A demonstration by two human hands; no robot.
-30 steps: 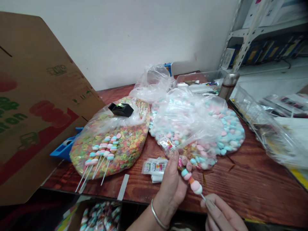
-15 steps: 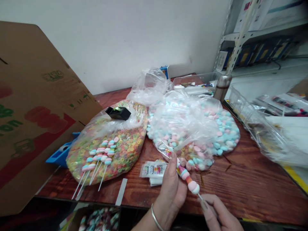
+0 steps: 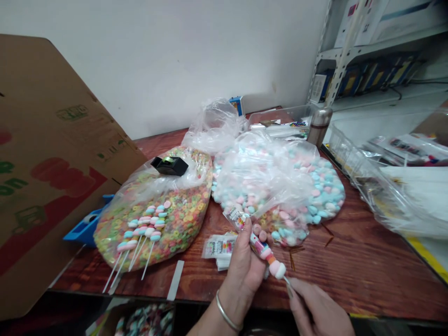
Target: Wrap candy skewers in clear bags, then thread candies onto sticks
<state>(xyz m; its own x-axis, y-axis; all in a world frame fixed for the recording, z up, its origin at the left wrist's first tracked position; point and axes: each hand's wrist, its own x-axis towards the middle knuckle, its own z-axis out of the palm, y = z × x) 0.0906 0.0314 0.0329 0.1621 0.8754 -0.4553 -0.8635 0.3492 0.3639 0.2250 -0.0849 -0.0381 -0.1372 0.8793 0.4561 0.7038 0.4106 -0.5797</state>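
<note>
The skewer (image 3: 276,268) sits deeper in its wrapper (image 3: 258,244) than before; the left hand (image 3: 247,263) grips the wrapper, the right hand (image 3: 317,305) pinches the stick (image 3: 286,280).

Cool, muted light, glare on clear bag (image 3: 259,163), deep shadow under table (image 3: 378,275), soft blur, stretched right edge

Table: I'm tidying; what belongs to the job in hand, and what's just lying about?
Seemingly in use:
candy skewer, held by right hand
printed wrapper, in left hand
flat wrappers
other skewers

Probably just lying about:
metal flask
cardboard box
</note>
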